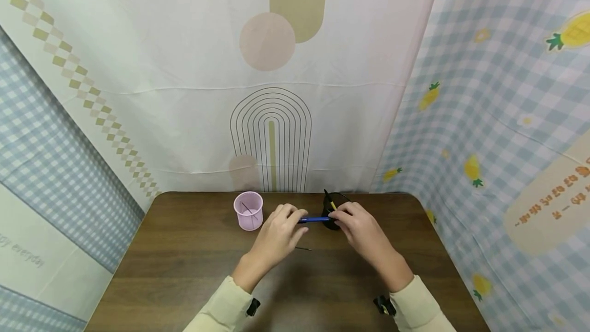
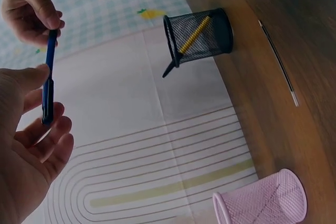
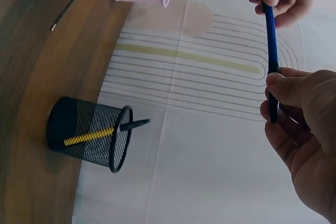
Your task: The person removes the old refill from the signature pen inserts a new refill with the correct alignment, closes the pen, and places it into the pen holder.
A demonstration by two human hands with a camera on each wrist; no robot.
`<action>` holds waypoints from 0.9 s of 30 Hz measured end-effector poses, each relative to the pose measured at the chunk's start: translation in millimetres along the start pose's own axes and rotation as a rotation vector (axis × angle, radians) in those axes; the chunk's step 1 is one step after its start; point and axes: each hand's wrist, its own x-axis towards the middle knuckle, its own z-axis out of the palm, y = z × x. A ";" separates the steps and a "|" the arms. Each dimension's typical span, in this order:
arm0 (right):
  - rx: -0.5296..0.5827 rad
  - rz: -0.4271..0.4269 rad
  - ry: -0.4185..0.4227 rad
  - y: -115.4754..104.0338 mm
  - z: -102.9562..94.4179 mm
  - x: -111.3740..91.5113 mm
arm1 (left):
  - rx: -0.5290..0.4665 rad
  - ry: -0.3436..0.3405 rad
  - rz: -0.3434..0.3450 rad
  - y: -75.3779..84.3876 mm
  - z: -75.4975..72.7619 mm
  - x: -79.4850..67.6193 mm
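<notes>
A blue pen (image 1: 315, 219) is held level above the table between both hands. My left hand (image 1: 276, 232) pinches its clip end between thumb and fingers, as the left wrist view shows with the pen (image 2: 50, 72) lying across the fingertips. At the other end, my right hand (image 1: 361, 229) grips the dark tip section with thumb and fingers; in the right wrist view the pen's point (image 3: 273, 111) sticks out past the thumb. Below the hands, a thin pen refill (image 2: 278, 62) with a dark length and pale end lies on the tabletop.
Toward the back left of the wooden table (image 1: 184, 250) stands a pink mesh cup (image 1: 249, 223) with a thin dark stick inside. Behind my right hand is a black mesh pen holder (image 3: 59, 124) containing a yellow-and-black pen (image 3: 89, 136). Patterned cloths (image 1: 193, 132) hang behind and beside the table.
</notes>
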 end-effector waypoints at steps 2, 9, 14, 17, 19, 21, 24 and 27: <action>-0.009 0.007 0.000 2.8 -1.9 0.3 | 0.023 -0.003 -0.011 -2.5 -0.1 -1.8; -0.027 0.005 0.001 20.5 -10.4 3.0 | 0.070 -0.035 -0.066 -11.0 -1.7 -11.7; -0.061 0.007 -0.007 36.7 -14.4 6.5 | 0.087 -0.043 -0.072 -16.9 -3.2 -18.0; -0.087 0.008 -0.019 47.1 -14.1 8.2 | 0.096 -0.051 -0.064 -20.3 -3.6 -21.6; -0.099 0.008 -0.029 53.9 -13.5 9.2 | 0.102 -0.057 -0.053 -22.6 -3.6 -24.2; -0.107 0.007 -0.038 60.7 -12.3 9.9 | 0.112 -0.061 -0.040 -24.7 -3.6 -26.9; -0.123 0.014 -0.055 70.1 -10.1 10.9 | 0.129 -0.067 -0.024 -28.1 -2.7 -31.1; -0.142 0.026 -0.071 78.4 -7.1 11.2 | 0.140 -0.076 -0.015 -31.1 -1.5 -35.5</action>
